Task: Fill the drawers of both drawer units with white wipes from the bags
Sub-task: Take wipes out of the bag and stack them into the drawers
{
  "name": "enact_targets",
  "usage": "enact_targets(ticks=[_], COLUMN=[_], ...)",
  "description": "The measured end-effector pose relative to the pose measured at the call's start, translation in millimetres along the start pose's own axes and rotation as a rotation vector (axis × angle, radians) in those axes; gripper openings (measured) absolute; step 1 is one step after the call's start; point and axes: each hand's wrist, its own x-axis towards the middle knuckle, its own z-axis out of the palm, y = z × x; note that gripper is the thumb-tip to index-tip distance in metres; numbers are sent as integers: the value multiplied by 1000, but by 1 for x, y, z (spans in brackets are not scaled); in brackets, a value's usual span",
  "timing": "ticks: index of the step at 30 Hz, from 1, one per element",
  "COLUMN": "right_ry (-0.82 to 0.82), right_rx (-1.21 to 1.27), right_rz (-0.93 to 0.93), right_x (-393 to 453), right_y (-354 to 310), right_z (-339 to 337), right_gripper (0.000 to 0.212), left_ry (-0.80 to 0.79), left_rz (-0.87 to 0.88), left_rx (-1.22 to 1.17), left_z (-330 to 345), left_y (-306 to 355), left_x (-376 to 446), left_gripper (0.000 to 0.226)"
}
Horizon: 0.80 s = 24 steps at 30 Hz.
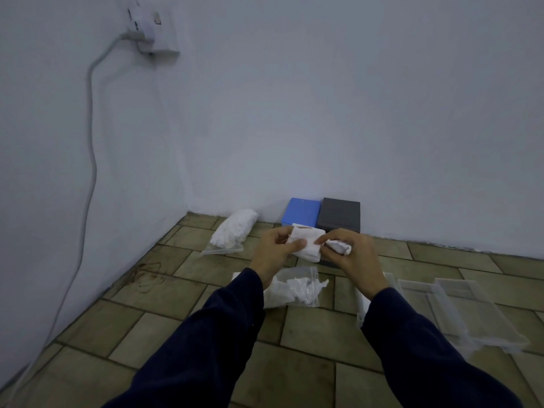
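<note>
Both hands are raised over the tiled floor with white wipes between them. My left hand (275,247) pinches a folded white wipe (307,245) with thumb on top. My right hand (351,253) grips a crumpled white wipe (340,246) at its fingertips. Below them lies an opened clear bag (294,290) with wipes inside. A second, full bag of wipes (234,231) lies further back on the left. The blue drawer unit (300,214) and the dark grey drawer unit (340,214) stand side by side against the wall.
Several clear plastic drawers (459,307) lie on the floor at the right. A white cable (91,148) hangs from a wall socket (151,30) on the left wall down to the floor. The corner of the room is just behind the full bag.
</note>
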Motion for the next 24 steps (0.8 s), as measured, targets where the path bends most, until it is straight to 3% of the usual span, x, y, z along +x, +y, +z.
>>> enact_targets(ticks=[5, 10, 13, 14, 16, 20, 24], right_ry=[-34, -125, -134, -133, -128, -113, -55], right_rx=[118, 666, 823, 845, 785, 520, 488], right_rz=[151, 508, 582, 615, 645, 542, 490], right_x=[-2, 3, 6, 6, 5, 3, 4], right_y=[-2, -8, -10, -12, -16, -18, -14], right_z=[2, -3, -3, -2, 0, -1, -2], right_gripper=[19, 13, 7, 14, 23, 15, 14], left_ry=[28, 120, 134, 131, 120, 139, 77], left_rz=[-5, -16, 19, 31, 50, 105, 160], left_rx=[9, -91, -30, -20, -22, 20, 124], left_z=[1, -1, -3, -4, -4, -5, -7], left_y=[-2, -1, -5, -6, -6, -9, -10], left_x=[2, 3, 4, 4, 4, 3, 2], left_gripper=[30, 11, 11, 13, 19, 25, 27])
